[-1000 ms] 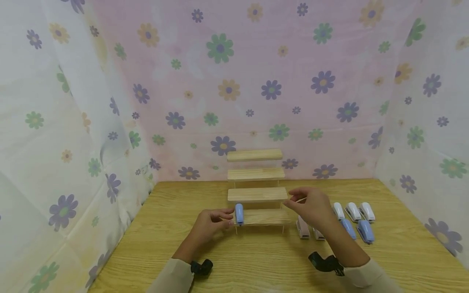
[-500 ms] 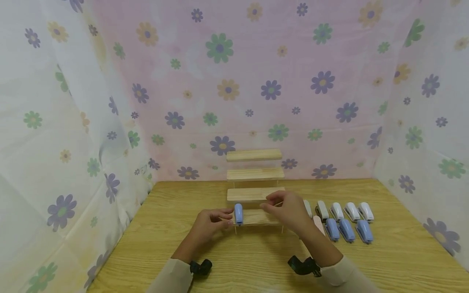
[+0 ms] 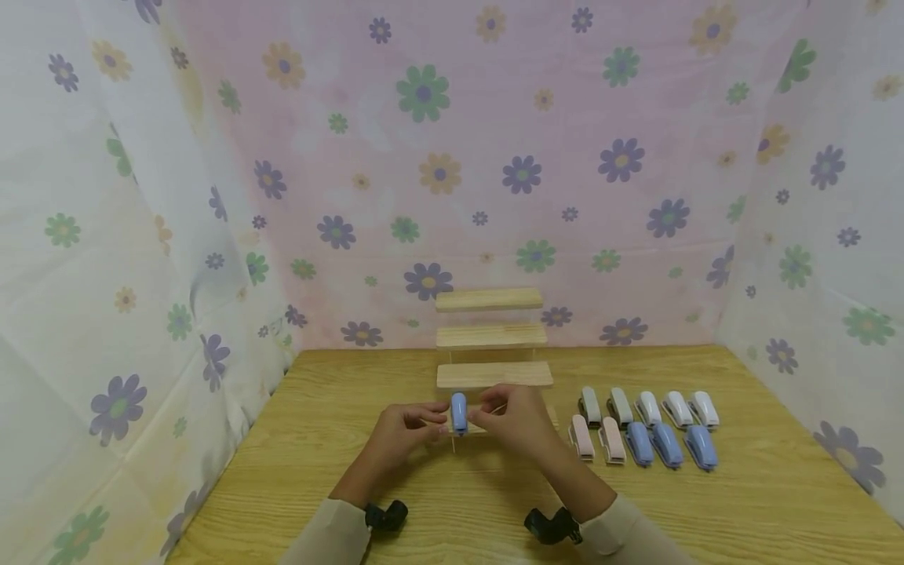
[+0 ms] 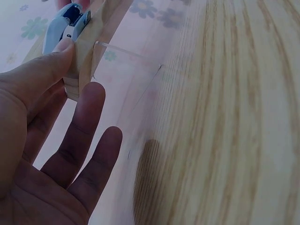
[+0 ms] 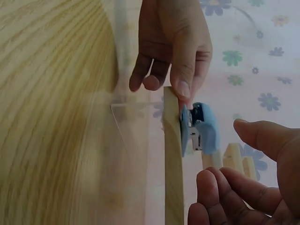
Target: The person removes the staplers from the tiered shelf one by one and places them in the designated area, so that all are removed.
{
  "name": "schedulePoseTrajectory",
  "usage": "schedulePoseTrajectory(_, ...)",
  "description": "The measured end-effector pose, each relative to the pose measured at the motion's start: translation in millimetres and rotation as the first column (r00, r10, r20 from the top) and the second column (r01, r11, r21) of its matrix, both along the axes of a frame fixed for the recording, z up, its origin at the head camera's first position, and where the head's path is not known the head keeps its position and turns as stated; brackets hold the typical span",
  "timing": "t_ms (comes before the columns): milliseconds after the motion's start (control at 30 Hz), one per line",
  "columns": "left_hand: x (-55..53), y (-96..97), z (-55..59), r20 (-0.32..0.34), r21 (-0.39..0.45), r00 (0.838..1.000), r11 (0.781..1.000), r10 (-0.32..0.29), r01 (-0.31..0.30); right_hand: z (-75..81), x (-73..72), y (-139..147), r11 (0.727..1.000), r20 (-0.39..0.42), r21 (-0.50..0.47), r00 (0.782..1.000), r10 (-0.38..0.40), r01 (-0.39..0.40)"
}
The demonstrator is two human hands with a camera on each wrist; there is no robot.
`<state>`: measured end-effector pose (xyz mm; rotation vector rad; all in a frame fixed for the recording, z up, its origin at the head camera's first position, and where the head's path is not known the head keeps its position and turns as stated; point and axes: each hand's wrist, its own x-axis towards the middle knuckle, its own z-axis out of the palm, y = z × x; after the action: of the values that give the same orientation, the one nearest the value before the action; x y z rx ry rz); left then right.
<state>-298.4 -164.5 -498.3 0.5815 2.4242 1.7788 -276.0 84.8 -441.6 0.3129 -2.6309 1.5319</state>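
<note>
A small blue stapler (image 3: 459, 413) sits at the left end of the lowest board of a stepped wooden rack (image 3: 493, 375). My left hand (image 3: 406, 435) is at its left side; in the left wrist view, the thumb (image 4: 56, 58) reaches the stapler's base, while the other fingers are loosely spread. From the right, my right hand (image 3: 519, 420) comes close to the same stapler. In the right wrist view, its thumb (image 5: 262, 136) and fingers are apart, with a gap to the stapler (image 5: 206, 131). Part of the lowest board is hidden behind the right hand.
To the right, two rows of small staplers stand on the wooden table (image 3: 318, 471): white ones (image 3: 676, 409), greyish ones (image 3: 620, 406), pink ones (image 3: 612, 441) and blue ones (image 3: 667, 446). A flowered cloth (image 3: 480, 157) hangs behind and at both sides.
My right hand has moved left from beyond the rack's right end to beside the blue stapler, uncovering the pink and greyish staplers. The left hand and blue stapler have stayed put.
</note>
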Motion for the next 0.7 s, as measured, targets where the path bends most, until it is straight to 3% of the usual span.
schedulePoseTrajectory(267, 0.7, -0.9, 0.5, -0.009, -0.002, 1.000, 1.000, -0.007, 0.007, -5.6, 0.3, -13, 1.000, 0.015, 0.022, 1.000, 0.007, -0.007)
schedulePoseTrajectory(700, 0.6, 0.6, 0.5, -0.011, 0.007, 1.000, 1.000, 0.006, -0.006, -9.1, 4.7, -22, 0.991, -0.040, 0.131, 0.999, 0.006, -0.001)
